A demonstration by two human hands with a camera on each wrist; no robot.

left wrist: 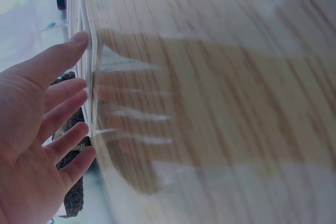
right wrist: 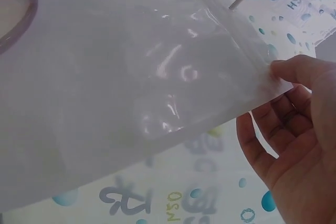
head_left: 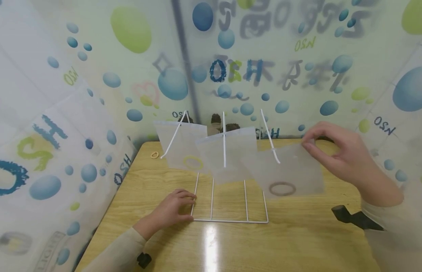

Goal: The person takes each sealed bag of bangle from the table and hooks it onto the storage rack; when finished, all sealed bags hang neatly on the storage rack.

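A white wire rack [head_left: 231, 221] stands on the table, its three slanting prongs each bearing a translucent zip bag. My right hand [head_left: 343, 155] pinches the upper corner of the right bag [head_left: 304, 170] between thumb and forefinger. Inside that bag lies a brownish ring [head_left: 270, 188]; its curve also shows in the right wrist view. The middle bag [head_left: 234, 158] hangs beside it, and the left bag [head_left: 173, 145] holds a yellow ring. With fingers extended, my left hand [head_left: 170, 211] touches the left side of the rack's base; the left wrist view shows its fingertips along the wire [left wrist: 93, 66].
A small tan ring [head_left: 152, 155] lies on the wooden table [head_left: 146, 185] at the far left. Several dark brown objects [head_left: 215, 119] stand behind the rack. Walls printed with bubbles and lettering [head_left: 238, 71] enclose the back and sides.
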